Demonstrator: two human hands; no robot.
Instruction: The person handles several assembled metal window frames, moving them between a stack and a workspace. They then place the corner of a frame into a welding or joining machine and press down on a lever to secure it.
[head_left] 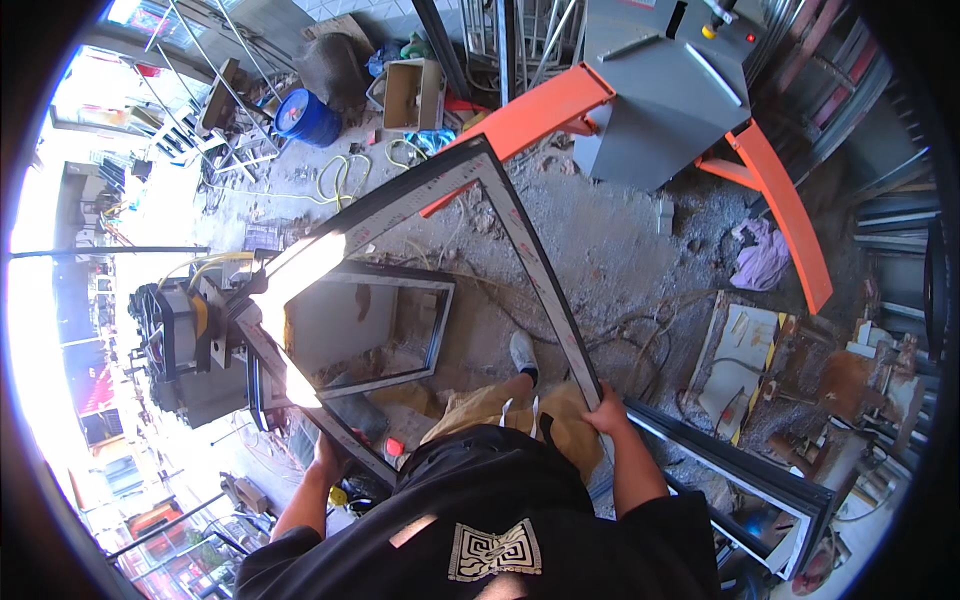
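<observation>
We have a large window frame [535, 265] between both hands, tilted in front of us, its far corner pointing away and its near end close to our black shirt [490, 500]. Our right grip [603, 410] is closed around the lower part of the frame's right bar, the thumb on the near face. Our left grip [325, 462] is closed on the lower left bar, though some of its fingers are hidden behind it, so we cannot tell exactly how they wrap.

The frame's left corner, washed out by sunlight, reaches the dark machine [170, 335] on our left; whether the two touch, we cannot tell. Beneath our frame we see a second frame [441, 328], and a third frame [730, 455] lies beyond our right hand. One of our shoes [522, 352] shows on the gritty floor [620, 250].

Ahead stands a grey metal cabinet [655, 100] with two orange arms [540, 112] spread outward; the left one passes behind our frame's far corner. Farther left are a blue drum [307, 118], an open cardboard box [412, 93] and a loose yellow hose [340, 180]. A purple cloth [762, 255] lies near the right orange arm.
</observation>
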